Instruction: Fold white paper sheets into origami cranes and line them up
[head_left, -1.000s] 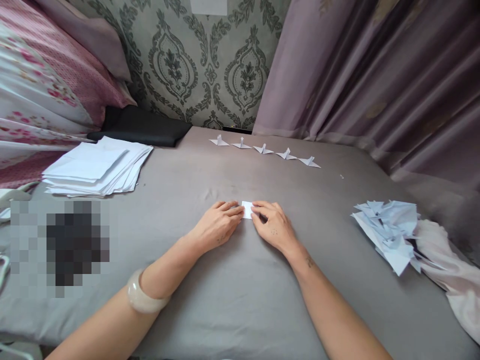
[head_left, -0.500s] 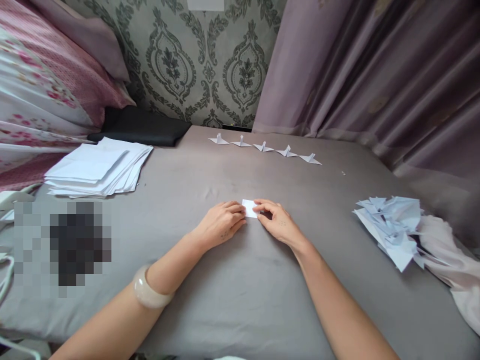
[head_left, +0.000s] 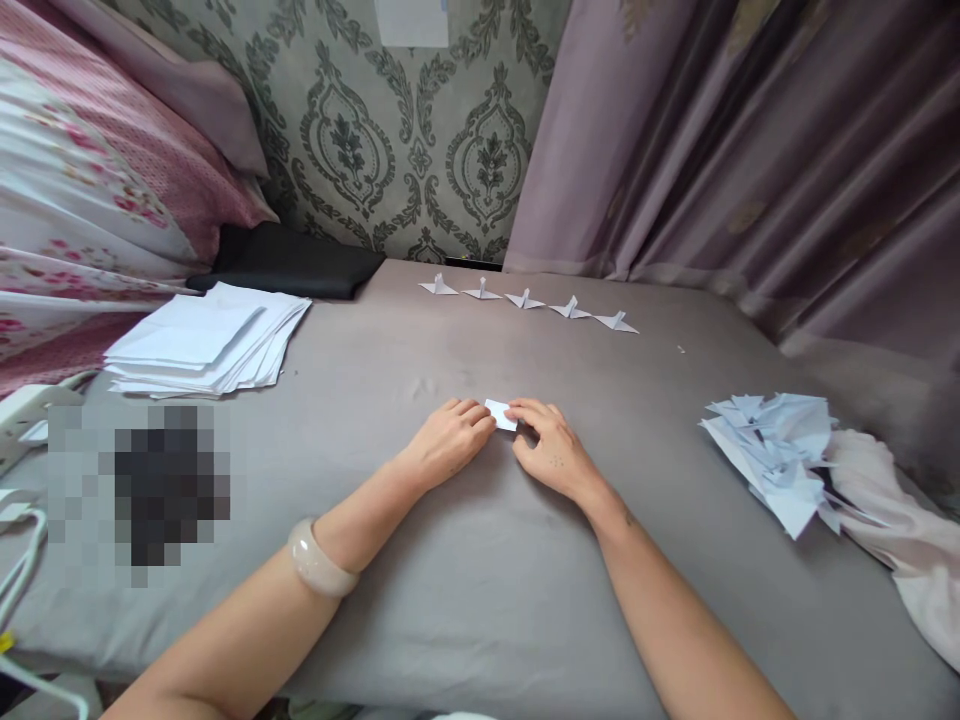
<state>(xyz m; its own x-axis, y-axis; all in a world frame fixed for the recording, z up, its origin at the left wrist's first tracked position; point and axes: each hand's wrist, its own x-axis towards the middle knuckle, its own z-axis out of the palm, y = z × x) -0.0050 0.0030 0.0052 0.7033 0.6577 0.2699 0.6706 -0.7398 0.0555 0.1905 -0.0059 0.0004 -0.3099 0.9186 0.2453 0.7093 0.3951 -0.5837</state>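
A small folded piece of white paper lies on the grey cloth between my two hands. My left hand grips its left end, with the fingers curled together and the tips partly hidden. On the right end, the fingers of my right hand press the paper, the thumb curved in below them. Beyond my hands, several folded paper cranes stand in a slanting row with their wings spread.
At the left is a stack of white paper sheets, with a folded black cloth behind it. A heap of folded paper pieces lies at the right, against a pale cloth. A white power strip sits at the left edge.
The paper is now slightly tilted and looks lower in height. My right thumb has moved off its lower edge. The whole view has shifted a little.
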